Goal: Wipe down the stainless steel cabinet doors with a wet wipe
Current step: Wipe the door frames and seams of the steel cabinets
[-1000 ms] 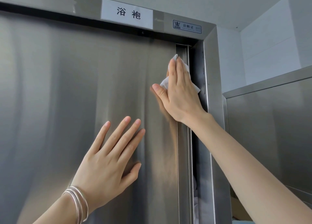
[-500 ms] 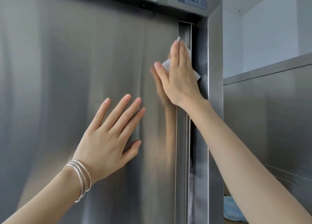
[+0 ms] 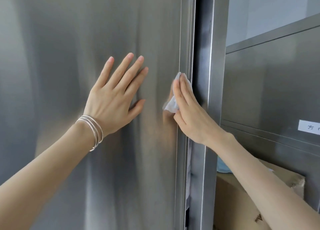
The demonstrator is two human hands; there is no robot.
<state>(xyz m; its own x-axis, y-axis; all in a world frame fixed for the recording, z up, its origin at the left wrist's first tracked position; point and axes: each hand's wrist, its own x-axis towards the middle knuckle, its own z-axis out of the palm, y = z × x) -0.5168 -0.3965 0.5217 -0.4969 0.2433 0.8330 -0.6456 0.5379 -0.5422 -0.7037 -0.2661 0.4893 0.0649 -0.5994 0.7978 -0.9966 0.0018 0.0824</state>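
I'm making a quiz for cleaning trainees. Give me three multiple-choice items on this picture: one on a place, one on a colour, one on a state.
1. Where on the door is the wipe?
A. middle
B. right edge
C. bottom left corner

2. The wipe's colour?
A. white
B. red
C. black

3. The left hand is:
A. a fist
B. gripping the wipe
C. flat on the door, fingers spread

Answers:
1 B, the right hand holds it against that edge.
2 A, it shows white against the grey steel.
3 C, its palm lies on the door.
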